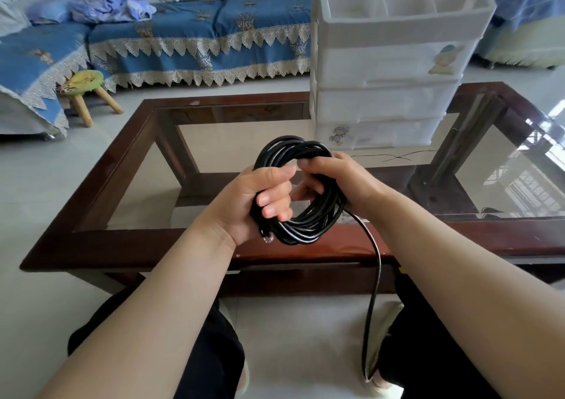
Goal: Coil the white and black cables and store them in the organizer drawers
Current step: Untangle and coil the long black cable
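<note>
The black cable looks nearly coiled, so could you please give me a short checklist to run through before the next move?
1. Left hand has a grip on the coil: ok.
2. Right hand holds the coil's other side: ok.
3. Whole black cable wound in: not ok, a loose tail hangs toward the floor.
4. Connector at the coil's lower edge tucked in: not ok, it sticks out.
5. Organizer drawer open to receive it: not ok, the fronts look closed.
6. White cable stored: cannot tell.
</note>
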Motion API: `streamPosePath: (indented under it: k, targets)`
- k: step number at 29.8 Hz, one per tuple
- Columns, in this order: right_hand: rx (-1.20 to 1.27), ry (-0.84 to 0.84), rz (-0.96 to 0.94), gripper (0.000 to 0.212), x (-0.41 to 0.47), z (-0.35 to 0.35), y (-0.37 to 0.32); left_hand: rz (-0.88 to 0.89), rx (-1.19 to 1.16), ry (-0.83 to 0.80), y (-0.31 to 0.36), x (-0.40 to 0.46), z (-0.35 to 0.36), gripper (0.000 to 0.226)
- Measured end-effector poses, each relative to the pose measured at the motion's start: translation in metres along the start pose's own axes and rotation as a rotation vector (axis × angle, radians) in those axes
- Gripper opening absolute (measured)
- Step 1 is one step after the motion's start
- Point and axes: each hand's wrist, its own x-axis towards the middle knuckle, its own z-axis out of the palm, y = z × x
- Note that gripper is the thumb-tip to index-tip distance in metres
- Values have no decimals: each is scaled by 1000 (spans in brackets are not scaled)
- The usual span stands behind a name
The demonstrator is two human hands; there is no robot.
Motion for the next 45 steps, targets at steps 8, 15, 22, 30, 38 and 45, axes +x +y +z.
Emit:
streamPosePath:
  k: [8,15,22,30,38,45]
  targets:
    - [-264,53,25,73,2,-7,-4,-65,-275,-31,10,3,-12,26]
    - [-202,221,-15,79,0,5,2,-50,-307,19,9,5,-11,29]
    - [-607,315,63,43,4,-3,11,268,-589,374,18,7,-22,39]
    - [-711,272,298,30,-7,-3,27,537,-814,858,41,-9,-50,51]
    - [-1101,163,244,53,-10,21,34,474,-654,870,32,-1,-38,44]
    - [-1646,66,122,23,-13,40,23,483,-492,1018,35,4,-46,40]
